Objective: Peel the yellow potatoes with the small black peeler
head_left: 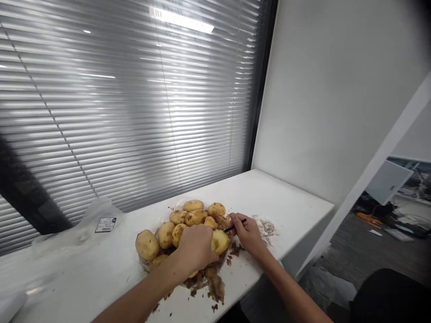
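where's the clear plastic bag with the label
In the head view, the clear plastic bag lies on the white table at left, below the blinds, left of the potatoes.

the left hand (197, 246) covers most of the potato (220, 241) it grips. the right hand (248, 232) hides all but a short black section of the tool (235, 226); its type cannot be determined. print on the label (105, 224) is too small to read. both forearms are cut off by the bottom edge.
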Demonstrator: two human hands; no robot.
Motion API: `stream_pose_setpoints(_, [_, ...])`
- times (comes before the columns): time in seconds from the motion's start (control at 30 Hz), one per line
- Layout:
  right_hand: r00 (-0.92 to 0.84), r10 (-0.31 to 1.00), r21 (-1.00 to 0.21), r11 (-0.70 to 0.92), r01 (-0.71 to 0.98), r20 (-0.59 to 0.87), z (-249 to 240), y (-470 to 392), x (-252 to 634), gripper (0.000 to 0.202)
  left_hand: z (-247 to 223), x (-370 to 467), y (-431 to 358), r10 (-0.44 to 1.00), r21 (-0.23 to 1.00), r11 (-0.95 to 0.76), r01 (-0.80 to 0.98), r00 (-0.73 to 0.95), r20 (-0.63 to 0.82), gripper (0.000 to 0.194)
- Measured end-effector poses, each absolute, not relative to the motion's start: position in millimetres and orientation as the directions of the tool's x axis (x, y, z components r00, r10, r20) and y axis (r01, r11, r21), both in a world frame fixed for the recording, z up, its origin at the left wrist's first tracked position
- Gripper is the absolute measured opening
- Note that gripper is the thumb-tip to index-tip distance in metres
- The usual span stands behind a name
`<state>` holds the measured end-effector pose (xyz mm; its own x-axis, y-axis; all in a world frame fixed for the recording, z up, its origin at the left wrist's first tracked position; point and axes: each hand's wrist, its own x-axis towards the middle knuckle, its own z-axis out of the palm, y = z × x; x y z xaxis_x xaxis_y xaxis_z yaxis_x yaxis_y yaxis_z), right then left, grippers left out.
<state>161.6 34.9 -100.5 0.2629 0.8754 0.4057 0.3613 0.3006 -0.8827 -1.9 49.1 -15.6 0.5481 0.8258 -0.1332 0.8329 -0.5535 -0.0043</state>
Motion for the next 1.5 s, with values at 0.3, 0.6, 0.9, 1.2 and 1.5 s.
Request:
stream_pose_setpoints(0.3, [0.274, 0.884, -0.902, 0.286, 0.324, 0.379, -102.8, 35.8, 162.6, 0.048, -18.3, -3.4, 49.7, 0.819, 0.0, -0.566, 0.824, 0.563, -0.109, 0.033])
stream_pose_setpoints(0.6, [0.296, 0.876, -0.905, 0.288, 0.313, 0.38, -104.1, 33.9, 156.4, 0.049, -18.0, -3.0, 47.9, 0.821, -0.015, -0.565, 0.825, 0.561, -0.106, 0.03])
stream_pose_setpoints(0.9, [0.267, 0.888, -0.907, 0.291, 0.305, 0.374, -104.2, 33.6, 159.8, 0.051, -13.7, -1.5, 46.0, 0.823, -0.009, -0.555, 0.832, 0.547, -0.155, 0.032])
stream_pose_setpoints(1.2, [0.267, 0.886, -0.906, 0.296, 0.303, 0.379, -105.5, 32.9, 157.0, 0.05, -14.9, -1.8, 45.2, 0.822, -0.025, -0.56, 0.828, 0.551, -0.143, 0.03])
stream_pose_setpoints(1.5, [0.285, 0.883, -0.911, 0.29, 0.295, 0.373, -106.0, 32.8, 160.7, 0.051, -13.5, -2.1, 45.1, 0.821, -0.016, -0.558, 0.829, 0.55, -0.153, 0.03])
